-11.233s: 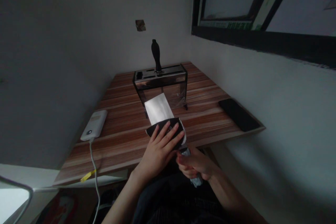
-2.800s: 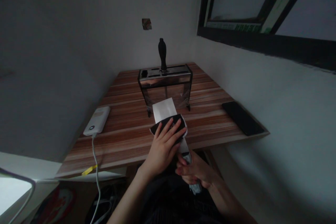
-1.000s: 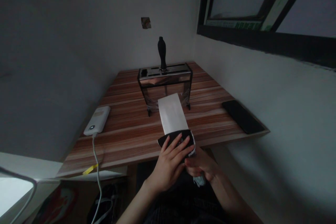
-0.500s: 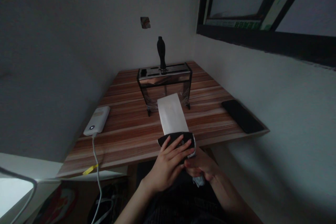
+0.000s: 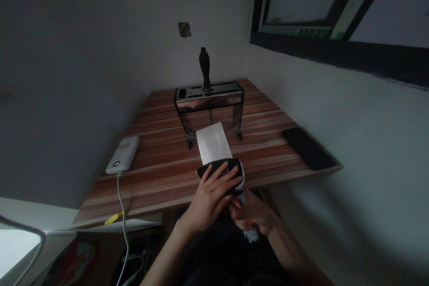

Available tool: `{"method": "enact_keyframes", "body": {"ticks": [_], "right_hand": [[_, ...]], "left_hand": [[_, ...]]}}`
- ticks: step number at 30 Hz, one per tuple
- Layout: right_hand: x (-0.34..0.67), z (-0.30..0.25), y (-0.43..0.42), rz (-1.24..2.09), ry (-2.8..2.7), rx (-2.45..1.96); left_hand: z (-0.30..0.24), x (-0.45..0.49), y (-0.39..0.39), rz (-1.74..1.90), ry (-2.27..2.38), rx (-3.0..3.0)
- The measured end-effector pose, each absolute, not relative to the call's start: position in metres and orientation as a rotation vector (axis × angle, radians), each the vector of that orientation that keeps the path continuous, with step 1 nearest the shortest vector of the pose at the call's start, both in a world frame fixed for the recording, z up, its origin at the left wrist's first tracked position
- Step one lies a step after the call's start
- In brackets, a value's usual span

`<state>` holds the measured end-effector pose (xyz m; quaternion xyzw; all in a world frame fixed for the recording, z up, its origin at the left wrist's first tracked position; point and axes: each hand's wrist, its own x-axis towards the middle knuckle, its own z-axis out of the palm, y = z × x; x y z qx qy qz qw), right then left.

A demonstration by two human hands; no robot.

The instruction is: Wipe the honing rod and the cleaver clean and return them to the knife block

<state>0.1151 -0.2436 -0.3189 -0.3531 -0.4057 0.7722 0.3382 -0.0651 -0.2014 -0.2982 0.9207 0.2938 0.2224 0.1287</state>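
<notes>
A broad pale blade (image 5: 214, 143), which looks like that of a cleaver, points away from me over the table's near edge. Around its lower part lies a black cloth-like piece (image 5: 219, 165) with a ragged white edge. My left hand (image 5: 212, 192) presses on this black piece, fingers stretched over it and thumb hidden. Close below, my right hand (image 5: 253, 212) is closed round the handle end, which its fingers hide. Crumpled pale wrapping (image 5: 251, 235) sticks out under that hand.
Behind the blade stands a clear-sided knife stand (image 5: 209, 103) holding one black handle (image 5: 204, 69). A white power bank (image 5: 123, 155) with a cable (image 5: 122, 219) lies left on the wood-grain table (image 5: 161, 152). A black phone (image 5: 308, 148) lies right, near the wall.
The blade and both hands have shifted slightly left. The black piece and my left hand sit a little farther up the blade, so less of the blade shows.
</notes>
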Motion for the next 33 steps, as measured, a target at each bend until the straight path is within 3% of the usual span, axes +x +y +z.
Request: {"method": "enact_keyframes", "body": {"ticks": [21,33], "right_hand": [[0.105,-0.336,-0.241,2.202,-0.905,-0.814],[0.107,-0.343,-0.239,2.249,-0.874,-0.768]], "left_hand": [[-0.273,-0.071,-0.132,1.082,1.175,2.604],[-0.282,-0.069,-0.141,1.006,1.176,2.678]]}}
